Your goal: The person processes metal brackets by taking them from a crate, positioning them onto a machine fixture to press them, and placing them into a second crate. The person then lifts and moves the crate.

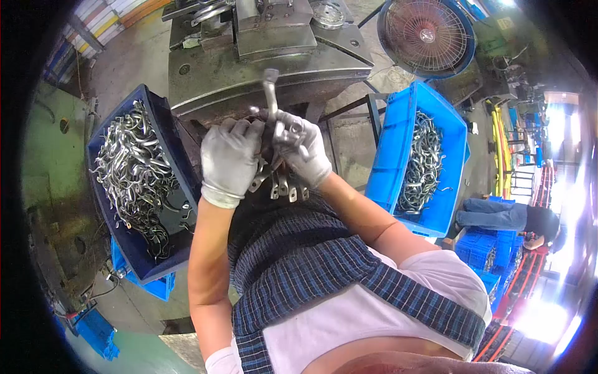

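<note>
Both of my hands wear pale work gloves and are close together in front of my apron. My right hand (303, 149) is closed on a bent metal rod (270, 93), whose flattened end points up toward the machine; more shiny metal shows among its fingers. My left hand (229, 161) has its fingers curled, and what lies in them is hidden. Below and between the hands, several bent metal parts (283, 188) with flat, holed ends stick out against the apron. I cannot tell which hand, if either, supports them.
A steel machine bed (268, 78) stands ahead. The dark blue bin (167, 134) on my left and the bright blue bin (389, 149) on my right hold many bent metal parts. A large fan (427, 36) is at back right. Another person (507, 216) is farther off, near blue crates (476, 246).
</note>
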{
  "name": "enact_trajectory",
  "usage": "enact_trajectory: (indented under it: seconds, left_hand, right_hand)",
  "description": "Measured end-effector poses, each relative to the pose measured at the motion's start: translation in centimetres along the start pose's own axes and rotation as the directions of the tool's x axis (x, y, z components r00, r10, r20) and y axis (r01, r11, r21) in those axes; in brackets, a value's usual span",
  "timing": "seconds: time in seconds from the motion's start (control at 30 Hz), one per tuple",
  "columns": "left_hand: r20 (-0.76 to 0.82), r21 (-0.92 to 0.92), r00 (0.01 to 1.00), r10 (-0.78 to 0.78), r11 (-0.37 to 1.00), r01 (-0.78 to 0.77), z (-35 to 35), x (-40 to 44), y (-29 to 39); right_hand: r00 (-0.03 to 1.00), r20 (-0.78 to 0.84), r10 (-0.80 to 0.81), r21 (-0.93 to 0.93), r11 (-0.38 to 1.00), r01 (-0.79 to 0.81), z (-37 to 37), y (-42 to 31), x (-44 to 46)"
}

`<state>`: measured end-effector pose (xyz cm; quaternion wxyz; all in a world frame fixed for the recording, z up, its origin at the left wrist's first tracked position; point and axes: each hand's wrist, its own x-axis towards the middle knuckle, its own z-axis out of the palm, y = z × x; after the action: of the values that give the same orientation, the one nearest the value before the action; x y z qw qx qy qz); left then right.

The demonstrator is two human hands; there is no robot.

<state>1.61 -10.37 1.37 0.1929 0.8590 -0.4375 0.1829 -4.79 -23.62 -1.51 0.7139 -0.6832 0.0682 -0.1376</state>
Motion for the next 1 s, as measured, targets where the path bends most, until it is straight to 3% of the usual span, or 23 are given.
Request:
enact_trajectory:
  seconds: [0.07,0.1,0.13,0.17,0.23,0.27,0.33,0.37,0.43,0.47,0.5,0.57,0.6,0.63,0.7,0.9,1.0]
  left_hand:
    - [0.104,0.154,0.994,0.043,0.986,-0.059,0.2,0.1,-0.1]
    - [0.072,0.141,0.997,-0.001,0.990,-0.009,0.1,0.0,-0.1]
    - [0.039,0.126,0.998,-0.047,0.991,0.042,0.0,-0.4,-0.3]
    - [0.005,0.111,0.995,-0.099,0.989,0.097,-0.1,-0.8,-0.6]
    - [-0.094,0.006,0.970,-0.225,0.974,0.226,-0.2,-1.9,-1.7]
    - [-0.040,0.003,0.963,-0.267,0.964,0.268,0.0,-2.8,-2.3]
    - [0.001,-0.039,0.943,-0.334,0.942,0.334,0.2,-4.2,-2.5]
    - [-0.010,-0.082,0.936,-0.351,0.933,0.349,0.1,-4.5,-2.3]
    - [-0.054,-0.147,0.936,-0.347,0.930,0.336,0.5,-5.3,-2.2]
    - [-0.015,-0.136,0.936,-0.350,0.929,0.345,0.8,-5.7,-2.2]
    - [0.026,-0.124,0.935,-0.354,0.927,0.355,1.0,-6.0,-2.2]
    - [0.053,-0.148,0.924,-0.378,0.913,0.381,1.1,-6.3,-2.0]
    - [0.067,-0.159,0.920,-0.385,0.906,0.391,1.3,-6.4,-1.9]
    - [0.054,-0.177,0.929,-0.367,0.912,0.371,1.5,-6.3,-1.8]
    - [0.033,-0.214,0.942,-0.334,0.918,0.333,1.8,-5.9,-1.2]
    - [0.040,-0.262,0.945,-0.325,0.909,0.324,1.2,-5.7,-0.5]
    - [0.086,-0.248,0.935,-0.343,0.902,0.354,1.0,-6.0,-0.1]
  right_hand:
    - [1.000,0.007,0.002,-0.041,0.999,-0.001,-0.3,0.3,0.0]
    - [1.000,0.012,0.001,-0.063,0.998,0.000,-0.6,0.5,0.3]
    - [0.993,-0.013,0.115,0.120,0.986,-0.113,-1.2,1.4,0.6]
    - [0.996,-0.087,0.027,0.154,0.988,-0.013,-1.4,0.6,1.2]
    - [0.962,-0.223,-0.156,-0.006,0.987,0.158,-3.4,1.4,3.1]
    - [0.915,-0.292,-0.279,-0.257,0.944,0.206,-3.8,1.1,4.0]
    - [0.931,-0.356,-0.084,-0.026,0.996,0.080,-4.3,-1.5,5.6]
    - [0.917,-0.346,-0.196,-0.050,0.980,0.191,-4.7,-0.4,6.9]
    - [0.910,-0.359,-0.208,-0.083,0.978,0.191,-6.3,2.9,9.3]
    - [0.922,-0.325,-0.213,-0.056,0.977,0.206,-5.9,2.0,9.5]
    - [0.925,-0.271,-0.266,-0.210,0.954,0.213,-6.1,1.9,9.5]
    - [0.927,-0.247,-0.281,-0.212,0.949,0.232,-6.3,2.4,9.9]
    - [0.939,-0.218,-0.267,-0.317,0.929,0.191,-6.3,1.6,9.3]
    - [0.940,-0.239,-0.242,-0.249,0.951,0.181,-6.2,1.7,9.3]
    - [0.940,-0.225,-0.258,-0.404,0.902,0.151,-6.0,1.0,9.1]
    - [0.931,-0.229,-0.284,-0.204,0.949,0.239,-5.9,1.2,9.3]
    - [0.935,-0.190,-0.299,-0.374,0.903,0.212,-6.7,1.6,9.2]
